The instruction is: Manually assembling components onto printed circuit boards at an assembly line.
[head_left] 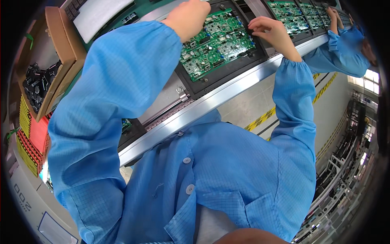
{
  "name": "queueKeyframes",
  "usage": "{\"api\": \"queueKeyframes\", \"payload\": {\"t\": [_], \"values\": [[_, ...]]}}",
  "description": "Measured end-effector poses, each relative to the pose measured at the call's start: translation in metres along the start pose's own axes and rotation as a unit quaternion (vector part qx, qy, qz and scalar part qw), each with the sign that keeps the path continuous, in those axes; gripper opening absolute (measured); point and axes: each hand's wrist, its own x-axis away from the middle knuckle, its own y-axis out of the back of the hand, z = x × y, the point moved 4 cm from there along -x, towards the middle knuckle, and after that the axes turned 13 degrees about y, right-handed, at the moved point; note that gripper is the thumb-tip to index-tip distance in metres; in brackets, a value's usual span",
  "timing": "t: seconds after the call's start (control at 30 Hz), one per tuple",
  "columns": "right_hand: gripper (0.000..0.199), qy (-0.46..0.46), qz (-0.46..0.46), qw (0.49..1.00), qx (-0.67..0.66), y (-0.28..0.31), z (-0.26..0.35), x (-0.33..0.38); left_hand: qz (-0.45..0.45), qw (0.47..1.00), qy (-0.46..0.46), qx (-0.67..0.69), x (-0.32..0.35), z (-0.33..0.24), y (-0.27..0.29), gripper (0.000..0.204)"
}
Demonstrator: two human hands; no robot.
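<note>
One green circuit board (217,51) sits in a black frame (227,70); left hand (188,18) at its far left, finger spread and hold unclear; right hand (276,34) at its right edge, fingers narrowly parted.

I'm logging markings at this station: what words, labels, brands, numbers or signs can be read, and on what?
Pale machine casing, lower left: large dark characters, which I won't copy; smaller marks beside them are unreadable.
Blue-bordered white panel on it: no text I can make out.
Green circuit board: any markings too small to read.
Yellow-and-black floor tape: stripes, no wording visible.
</note>
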Motion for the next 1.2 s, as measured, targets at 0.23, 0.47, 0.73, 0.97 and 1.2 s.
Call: {"api": "queueKeyframes", "payload": {"t": [0.23, 0.47, 0.73, 0.97, 1.2], "values": [[0.023, 0.015, 0.017, 1.0, 0.002, -0.008, 0.009, -0.004, 0.052, 0.998, -0.033, 0.018, 0.024, -0.012, 0.053, 0.02], [0.022, -0.019, 0.016, 1.0, 0.018, -0.008, 0.02, -0.002, 0.057, 0.983, -0.056, 0.165, 0.037, -0.032, 0.017, 0.03], [0.023, -0.024, 0.03, 0.998, 0.047, -0.009, 0.039, -0.006, 0.0, 0.999, -0.027, 0.044, 0.063, -0.057, -0.003, 0.019], [0.025, -0.014, 0.021, 0.997, 0.069, -0.01, 0.051, -0.006, -0.02, 0.998, -0.013, -0.061, 0.064, -0.065, -0.005, 0.017], [0.025, -0.006, 0.022, 0.995, 0.096, -0.01, 0.057, -0.011, -0.003, 0.991, -0.023, -0.134, 0.075, -0.064, -0.005, 0.017]]}}
